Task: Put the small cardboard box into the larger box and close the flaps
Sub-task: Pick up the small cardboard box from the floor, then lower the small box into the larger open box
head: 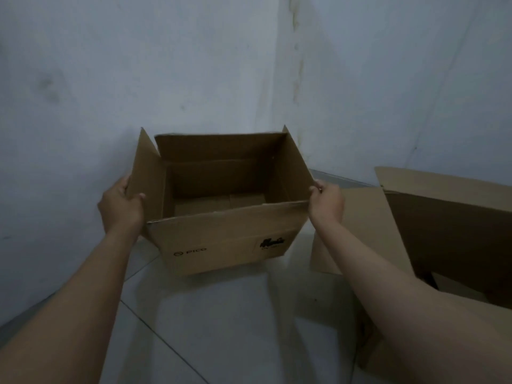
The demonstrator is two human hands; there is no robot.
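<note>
The small cardboard box (221,239), brown with "PICO" printed on its front, is held up in the middle of the view, its flaps standing open and its inside empty. My left hand (122,206) grips its left side flap. My right hand (327,202) grips its right side at the front corner. The box hangs slightly above the floor, casting a shadow beneath. The larger box (448,234) stands open at the right, its flaps spread, partly cut off by the frame edge and by my right forearm.
A pale wall corner (291,79) rises directly behind the small box. The light tiled floor (221,328) stretches in front of me between my arms. A flap of the larger box (360,231) reaches toward the small box.
</note>
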